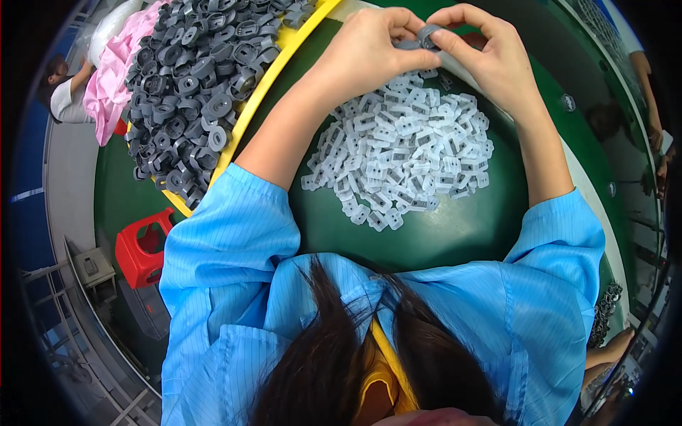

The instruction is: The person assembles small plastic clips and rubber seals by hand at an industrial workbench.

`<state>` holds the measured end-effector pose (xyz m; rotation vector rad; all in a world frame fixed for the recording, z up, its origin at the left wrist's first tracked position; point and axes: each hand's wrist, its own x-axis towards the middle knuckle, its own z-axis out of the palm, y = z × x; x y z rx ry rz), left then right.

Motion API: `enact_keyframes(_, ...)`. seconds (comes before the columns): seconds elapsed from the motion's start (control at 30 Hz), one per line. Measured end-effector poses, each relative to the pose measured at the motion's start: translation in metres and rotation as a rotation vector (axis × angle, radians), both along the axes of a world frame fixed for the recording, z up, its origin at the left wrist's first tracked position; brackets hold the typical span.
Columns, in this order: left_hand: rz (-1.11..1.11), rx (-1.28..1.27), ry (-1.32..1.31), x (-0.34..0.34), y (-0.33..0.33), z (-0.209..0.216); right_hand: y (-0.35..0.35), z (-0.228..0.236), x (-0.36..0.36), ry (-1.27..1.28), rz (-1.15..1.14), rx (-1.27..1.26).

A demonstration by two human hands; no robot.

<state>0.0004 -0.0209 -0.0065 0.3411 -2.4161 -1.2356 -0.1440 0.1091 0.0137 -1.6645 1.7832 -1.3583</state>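
Note:
At the far side of the green table, my two hands meet around one dark grey plastic part (427,35), a small ring-like piece. My right hand (490,53) pinches it between thumb and forefinger. Close against it, my left hand (376,53) has its fingers curled; they also close on the grey part, though the fingertips are partly hidden. Below my hands lies a heap of small translucent white plastic pieces (405,149). To the left, a yellow tray (245,128) is piled with dark grey plastic parts (192,85) of the same colour.
A red plastic stool (142,248) stands on the floor at left. Pink cloth (121,67) lies beyond the tray, near another person (67,92). A white strip (590,170) crosses the green table (455,234) on the right. Other people's arms (646,92) show at the right rim.

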Motion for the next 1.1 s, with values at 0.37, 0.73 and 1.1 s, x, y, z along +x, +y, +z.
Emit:
enact_keyframes(0.37,-0.148,0.781,0.138,0.001,-0.016,-0.002,0.002,0.000,0.000,-0.602,0.023,0.157)
enact_keyframes(0.73,-0.027,1.111,0.204,-0.002,-0.011,-0.003,0.001,0.008,0.039,0.124,-0.256,-0.123)
enact_keyframes(1.1,0.266,0.595,0.200,-0.001,-0.005,0.007,0.000,-0.025,-0.041,0.258,-0.548,0.023)
